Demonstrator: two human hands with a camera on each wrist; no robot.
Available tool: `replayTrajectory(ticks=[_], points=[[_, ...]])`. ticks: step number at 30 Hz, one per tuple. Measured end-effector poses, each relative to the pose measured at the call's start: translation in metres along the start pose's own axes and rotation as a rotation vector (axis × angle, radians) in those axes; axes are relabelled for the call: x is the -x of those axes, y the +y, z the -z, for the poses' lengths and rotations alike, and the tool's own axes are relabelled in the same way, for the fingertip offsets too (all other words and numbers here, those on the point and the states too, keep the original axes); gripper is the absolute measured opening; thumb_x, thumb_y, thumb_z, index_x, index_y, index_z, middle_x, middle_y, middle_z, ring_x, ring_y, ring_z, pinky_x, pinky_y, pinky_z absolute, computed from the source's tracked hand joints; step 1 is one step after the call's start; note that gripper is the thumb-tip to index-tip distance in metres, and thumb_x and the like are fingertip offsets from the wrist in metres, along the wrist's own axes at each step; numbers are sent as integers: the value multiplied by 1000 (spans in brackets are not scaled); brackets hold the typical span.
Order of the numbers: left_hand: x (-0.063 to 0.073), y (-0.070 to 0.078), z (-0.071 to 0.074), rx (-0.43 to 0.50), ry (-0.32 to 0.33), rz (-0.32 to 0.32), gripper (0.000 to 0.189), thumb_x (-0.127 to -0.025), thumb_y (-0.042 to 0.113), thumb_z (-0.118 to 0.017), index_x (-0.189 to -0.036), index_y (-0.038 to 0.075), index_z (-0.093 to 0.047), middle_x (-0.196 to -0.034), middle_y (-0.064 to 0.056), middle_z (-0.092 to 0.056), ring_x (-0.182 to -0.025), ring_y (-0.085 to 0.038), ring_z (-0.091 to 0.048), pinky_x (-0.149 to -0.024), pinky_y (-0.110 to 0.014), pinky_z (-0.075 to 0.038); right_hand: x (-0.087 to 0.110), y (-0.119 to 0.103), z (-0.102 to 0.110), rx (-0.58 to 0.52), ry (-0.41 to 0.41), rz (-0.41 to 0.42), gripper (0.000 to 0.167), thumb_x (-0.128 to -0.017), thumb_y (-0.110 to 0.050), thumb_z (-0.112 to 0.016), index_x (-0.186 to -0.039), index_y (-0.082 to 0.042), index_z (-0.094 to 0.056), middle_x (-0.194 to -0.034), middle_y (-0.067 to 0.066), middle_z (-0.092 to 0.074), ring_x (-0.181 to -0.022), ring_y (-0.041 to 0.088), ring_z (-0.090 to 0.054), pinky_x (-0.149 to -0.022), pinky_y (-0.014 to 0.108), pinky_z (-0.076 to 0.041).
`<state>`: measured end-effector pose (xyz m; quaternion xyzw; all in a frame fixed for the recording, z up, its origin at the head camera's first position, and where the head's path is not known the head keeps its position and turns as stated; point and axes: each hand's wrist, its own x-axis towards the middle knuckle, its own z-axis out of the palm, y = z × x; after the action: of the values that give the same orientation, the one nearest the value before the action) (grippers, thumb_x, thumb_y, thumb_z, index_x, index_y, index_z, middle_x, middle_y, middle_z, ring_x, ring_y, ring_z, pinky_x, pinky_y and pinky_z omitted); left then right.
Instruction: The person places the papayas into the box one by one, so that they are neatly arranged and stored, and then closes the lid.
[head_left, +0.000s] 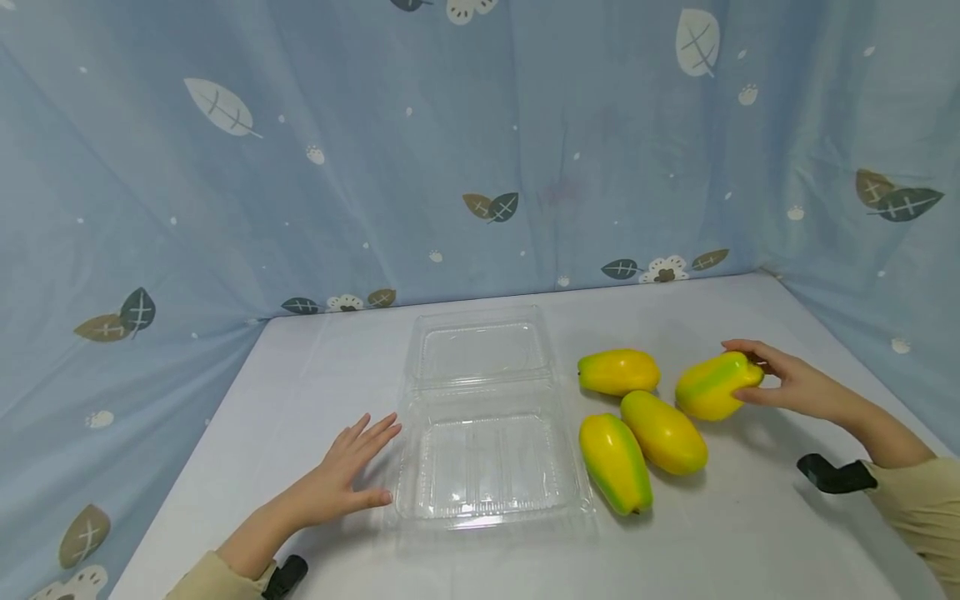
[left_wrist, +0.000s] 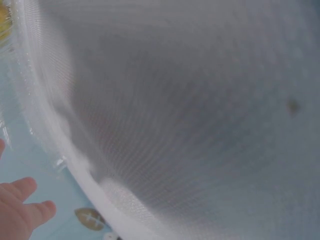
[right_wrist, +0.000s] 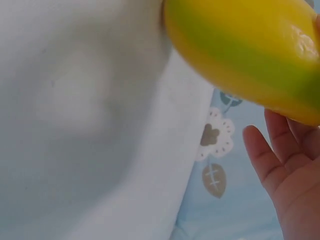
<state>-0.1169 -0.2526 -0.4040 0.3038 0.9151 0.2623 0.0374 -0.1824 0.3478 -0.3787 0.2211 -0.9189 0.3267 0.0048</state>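
My right hand (head_left: 802, 387) grips the narrow end of a yellow-green papaya (head_left: 716, 386), thumb on the near side and fingers on the far side. In the right wrist view the same papaya (right_wrist: 250, 50) fills the upper right, with fingers (right_wrist: 280, 135) below it. Three more papayas lie just left of it: one at the back (head_left: 618, 372), one in the middle (head_left: 664, 433) and one nearest me (head_left: 615, 462). A clear plastic clamshell box (head_left: 487, 462) lies opened flat, lid (head_left: 480, 346) away from me. At its left edge is my left hand (head_left: 348, 471), fingers spread and holding nothing.
A white cloth (head_left: 322, 367) covers the table. Blue leaf-print fabric (head_left: 375, 167) hangs behind it and along both sides. Each wrist wears a black camera mount, one by the left sleeve (head_left: 285, 575) and one by the right sleeve (head_left: 836, 475).
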Motion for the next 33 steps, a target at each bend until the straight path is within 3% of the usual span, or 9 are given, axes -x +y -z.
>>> replayTrajectory(ticks=[7,15,23,28,30,33], points=[[1,0,-1,-8,17,-33,78,-79,33,-69,-142,5,-31,-147,-16,-27,-129,-56,-13,-96,-70,-8,-4,-8,-3,-5,27,17,61,-81,-9,-68,-130,5,-36,-117,-36,-30,-96,-15,-33,-75,12,-33],[2,-3,2,-24,22,-28,78,-79,35,-68,-142,6,-31,-148,-13,-27,-129,-55,-13,-96,-70,-9,-9,-14,-15,-121,-17,57,55,-84,-4,-63,-130,5,-35,-121,-32,-34,-100,-13,-37,-78,11,-33],[6,-4,2,0,32,-24,79,-78,40,-68,-142,9,-33,-148,-11,-28,-129,-55,-14,-94,-71,-11,-9,-13,-29,-161,-76,30,69,-84,-6,-63,-141,-1,-24,-124,-34,-26,-103,-17,-36,-78,14,-42],[7,-2,0,22,16,-5,79,-77,34,-69,-142,8,-32,-148,-12,-27,-131,-53,-12,-96,-70,-10,-8,-13,-33,-159,-106,-7,78,-84,-10,-65,-145,-7,-16,-124,-35,-21,-104,-21,-29,-77,17,-45],[6,-2,0,23,12,-3,79,-78,33,-69,-142,7,-32,-148,-12,-27,-132,-52,-12,-97,-69,-9,-8,-13,-32,-162,-113,-21,79,-84,-11,-64,-145,-5,-14,-130,-26,-24,-104,-23,-27,-76,17,-46],[5,-3,-1,7,25,-18,79,-78,36,-69,-142,7,-32,-148,-14,-28,-131,-53,-13,-97,-70,-9,-10,-13,-31,-178,-122,-36,75,-85,-11,-63,-142,1,-16,-137,1,-30,-102,-23,-28,-75,16,-46]])
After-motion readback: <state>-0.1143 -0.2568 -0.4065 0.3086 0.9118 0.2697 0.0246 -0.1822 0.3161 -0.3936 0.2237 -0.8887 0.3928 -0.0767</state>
